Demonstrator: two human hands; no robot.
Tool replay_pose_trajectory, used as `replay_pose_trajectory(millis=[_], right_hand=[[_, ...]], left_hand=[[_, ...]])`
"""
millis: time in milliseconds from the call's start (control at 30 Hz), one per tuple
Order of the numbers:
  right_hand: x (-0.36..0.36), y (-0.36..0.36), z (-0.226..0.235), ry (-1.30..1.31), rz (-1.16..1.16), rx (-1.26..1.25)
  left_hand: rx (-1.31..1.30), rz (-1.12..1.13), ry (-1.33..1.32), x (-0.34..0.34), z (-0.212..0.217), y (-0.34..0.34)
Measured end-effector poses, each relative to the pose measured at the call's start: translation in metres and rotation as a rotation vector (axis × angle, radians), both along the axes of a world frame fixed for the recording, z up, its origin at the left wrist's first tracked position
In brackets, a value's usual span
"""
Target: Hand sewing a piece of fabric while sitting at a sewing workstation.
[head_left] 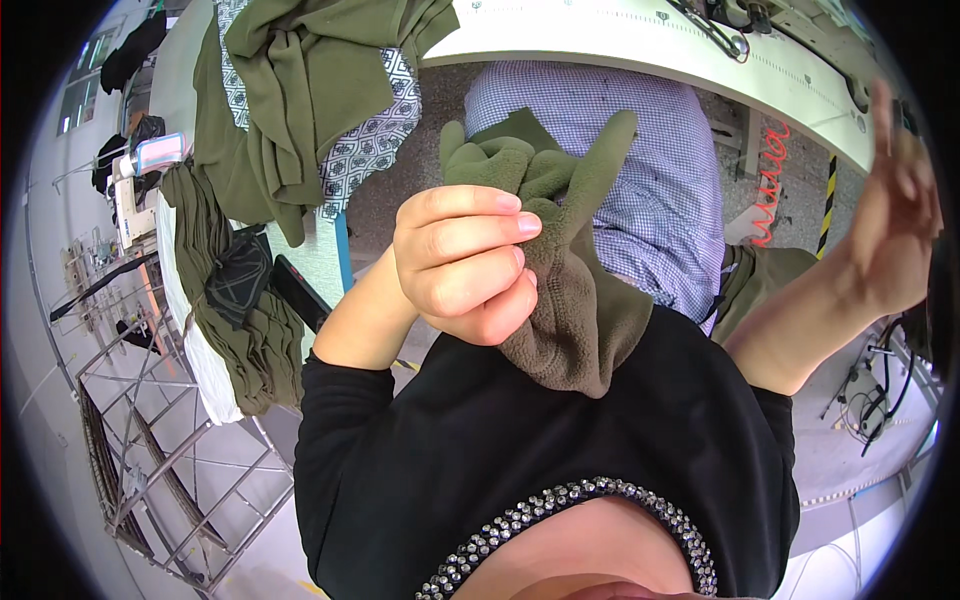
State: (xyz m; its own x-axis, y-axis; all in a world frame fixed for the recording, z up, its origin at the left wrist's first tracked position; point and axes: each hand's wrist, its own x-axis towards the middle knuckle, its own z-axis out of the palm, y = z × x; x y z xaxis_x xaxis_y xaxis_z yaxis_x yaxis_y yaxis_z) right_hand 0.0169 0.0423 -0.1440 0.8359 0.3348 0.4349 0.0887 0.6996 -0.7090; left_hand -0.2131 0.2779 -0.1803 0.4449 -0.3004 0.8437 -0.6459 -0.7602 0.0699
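My left hand (465, 262) is closed on a piece of olive-green fleece fabric (577, 310), pinched between fingers and thumb in front of my chest. The fabric hangs in folds, and a narrow strip of it sticks up to the right of the hand. Off at the right edge, my right hand (895, 225) is raised beside the sewing table (790, 105). Its fingers are stretched and somewhat blurred, and nothing shows in them. A blue-and-white checked cloth (640, 130) covers my lap beneath the fleece.
Olive fabric with patterned trim (300, 110) is heaped at the upper left. A stack of olive pieces (235, 345) lies on the left table, with a dark phone-like object (298, 292) beside it. A red coiled hose (768, 185) hangs under the sewing table. Metal racking (190, 480) stands lower left.
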Motion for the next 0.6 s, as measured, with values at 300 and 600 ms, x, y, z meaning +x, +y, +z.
replay_pose_trajectory(millis=[300, 600], right_hand=[[-0.111, 0.043, -0.013, -0.2, 0.318, -0.691], [-0.126, 0.046, -0.011, -0.283, 0.396, -0.765]], left_hand=[[0.065, 0.073, -0.021, -0.004, 0.001, -0.002], [0.067, 0.101, -0.031, -0.005, 0.0, -0.006]])
